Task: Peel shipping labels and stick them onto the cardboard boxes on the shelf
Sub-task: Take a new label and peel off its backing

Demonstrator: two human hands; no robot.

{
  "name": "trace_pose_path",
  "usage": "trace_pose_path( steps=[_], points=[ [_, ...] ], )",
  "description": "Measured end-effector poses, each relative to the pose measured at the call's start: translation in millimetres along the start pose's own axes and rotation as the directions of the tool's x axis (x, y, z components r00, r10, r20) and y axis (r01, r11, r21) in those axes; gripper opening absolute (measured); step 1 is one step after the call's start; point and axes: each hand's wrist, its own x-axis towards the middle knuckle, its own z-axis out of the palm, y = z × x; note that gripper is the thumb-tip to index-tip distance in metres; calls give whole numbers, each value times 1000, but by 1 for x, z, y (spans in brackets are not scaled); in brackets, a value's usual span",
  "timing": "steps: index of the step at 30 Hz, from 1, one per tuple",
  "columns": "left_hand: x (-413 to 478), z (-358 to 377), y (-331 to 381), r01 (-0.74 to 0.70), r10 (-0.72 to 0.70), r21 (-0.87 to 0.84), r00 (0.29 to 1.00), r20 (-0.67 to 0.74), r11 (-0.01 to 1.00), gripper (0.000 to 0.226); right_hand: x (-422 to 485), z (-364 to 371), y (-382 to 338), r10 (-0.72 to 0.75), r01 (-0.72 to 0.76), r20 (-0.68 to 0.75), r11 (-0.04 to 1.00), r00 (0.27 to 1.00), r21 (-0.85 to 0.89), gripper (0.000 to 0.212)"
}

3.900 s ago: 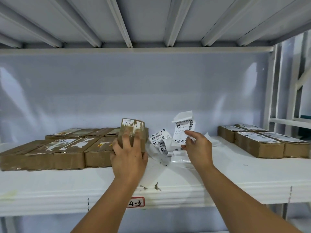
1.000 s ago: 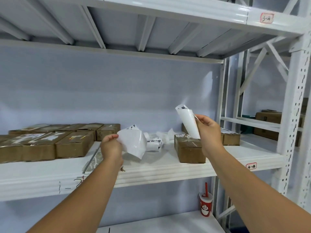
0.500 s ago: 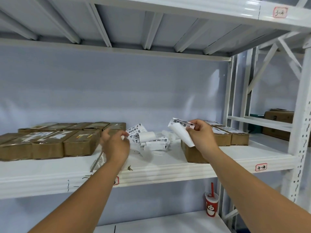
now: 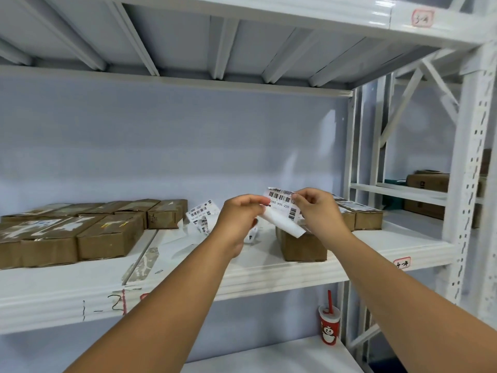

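So on the left of the white metal shelf (image 4: 269, 273) sits a block of scuffed brown cardboard boxes (image 4: 107, 235), then a curly heap of loose labels (image 4: 201, 214). The left hand (image 4: 239, 214) pinches one edge of a glossy barcode label (image 4: 281, 204), the right hand (image 4: 317, 208) pinches the other, just above a lone box (image 4: 304, 246). Already-labelled boxes (image 4: 368, 215) sit further right.

Stockroom, white numbered steel racking (image 4: 469, 162), rows of taped cardboard boxes (image 4: 107, 236), loose barcode labels (image 4: 200, 211)

Label (image 4: 281, 204) and right hand (image 4: 320, 214) hide much of the near box (image 4: 304, 247); leftmost boxes (image 4: 16, 249) are cropped.
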Motion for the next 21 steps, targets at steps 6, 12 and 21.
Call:
trace_pose_path(
  steps=[6,12,21],
  points=[
    [-4,22,-3,176,-146,-127,966,212,976,22,9,-19,5,29,-26,-43,997,999,71,25],
    [13,47,-8,51,-27,-150,987,158,987,19,27,-32,7,46,-45,-9,997,999,63,44],
    [35,56,-29,20,-34,128,994,106,992,34,55,-25,31,18,-58,-163,968,987,-244,29]
  ],
)
